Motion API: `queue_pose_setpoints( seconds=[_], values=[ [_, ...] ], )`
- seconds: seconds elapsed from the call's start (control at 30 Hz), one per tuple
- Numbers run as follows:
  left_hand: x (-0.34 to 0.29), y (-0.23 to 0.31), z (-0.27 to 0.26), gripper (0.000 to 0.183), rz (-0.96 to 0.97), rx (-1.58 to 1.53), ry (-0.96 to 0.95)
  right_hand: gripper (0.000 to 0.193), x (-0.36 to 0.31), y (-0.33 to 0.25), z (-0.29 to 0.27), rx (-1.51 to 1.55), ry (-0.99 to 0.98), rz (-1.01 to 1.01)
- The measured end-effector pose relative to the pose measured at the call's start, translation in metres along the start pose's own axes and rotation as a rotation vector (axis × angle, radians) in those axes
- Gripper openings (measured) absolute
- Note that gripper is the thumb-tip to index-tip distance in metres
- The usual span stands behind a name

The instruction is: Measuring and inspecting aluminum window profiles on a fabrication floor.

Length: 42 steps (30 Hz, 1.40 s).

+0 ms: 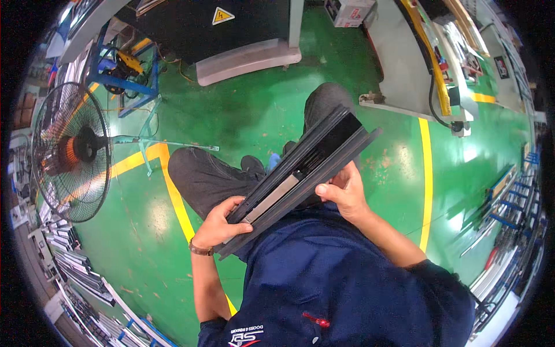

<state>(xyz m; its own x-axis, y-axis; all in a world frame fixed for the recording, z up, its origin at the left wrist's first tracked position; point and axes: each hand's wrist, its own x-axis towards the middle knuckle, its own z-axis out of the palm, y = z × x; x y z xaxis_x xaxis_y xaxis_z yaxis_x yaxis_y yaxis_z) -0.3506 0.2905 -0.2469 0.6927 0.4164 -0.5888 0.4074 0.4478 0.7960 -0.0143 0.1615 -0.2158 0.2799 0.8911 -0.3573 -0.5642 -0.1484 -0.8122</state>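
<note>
Green floor (136, 254), glossy and scuffed, spreads through the workshop, and at its far left a round cage fan (87, 146) stands beside a stack of long, slim lengths (78, 269). Next comes a blue metal frame (136, 88) near the top, then a yellow line (178, 199) that bends on the floor just beside the person's dark trousers (199, 173). Here the left hand (217, 227), with a brown band (201, 250) on its wrist, is closed around the lower-left end of a black channel profile (341, 136), thumb over the near edge and fingers at the far side. From that grip the profile slants up and to the right above the lap, tilted, its open side facing up; a silver strip (274, 198) lies inside it, one end close to the left thumb. Above, a dark panel bears a yellow warning triangle (222, 15). Farther right, the right hand (348, 196) holds the profile along its near side, thumb at the edge and fingers passing beneath, their tips hidden; the profile's upper end reaches beyond this hand. Past the right forearm run a second yellow line (426, 173) and, at the far right, racked lengths (500, 266).
</note>
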Motion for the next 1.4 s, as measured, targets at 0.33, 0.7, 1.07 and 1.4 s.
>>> queue_pose_setpoints(
  seconds=[0.33, 0.7, 1.07, 1.4],
  values=[
    [0.001, 0.018, 0.003, 0.059, 0.024, 0.304, 0.029, 0.083, -0.019, 0.005, 0.004, -0.064, 0.111, -0.064],
    [-0.015, 0.005, 0.004, 0.056, 0.137, 0.173, 0.051, 0.060, -0.043, -0.011, 0.006, -0.078, -0.103, -0.066],
    [-0.013, 0.008, 0.000, 0.053, 0.071, 0.073, 0.001, 0.071, -0.046, -0.004, -0.005, -0.232, -0.096, -0.072],
    [-0.006, 0.005, -0.002, 0.049, 0.110, 0.097, -0.008, 0.075, -0.032, -0.008, 0.008, -0.136, 0.016, -0.062]
  ],
)
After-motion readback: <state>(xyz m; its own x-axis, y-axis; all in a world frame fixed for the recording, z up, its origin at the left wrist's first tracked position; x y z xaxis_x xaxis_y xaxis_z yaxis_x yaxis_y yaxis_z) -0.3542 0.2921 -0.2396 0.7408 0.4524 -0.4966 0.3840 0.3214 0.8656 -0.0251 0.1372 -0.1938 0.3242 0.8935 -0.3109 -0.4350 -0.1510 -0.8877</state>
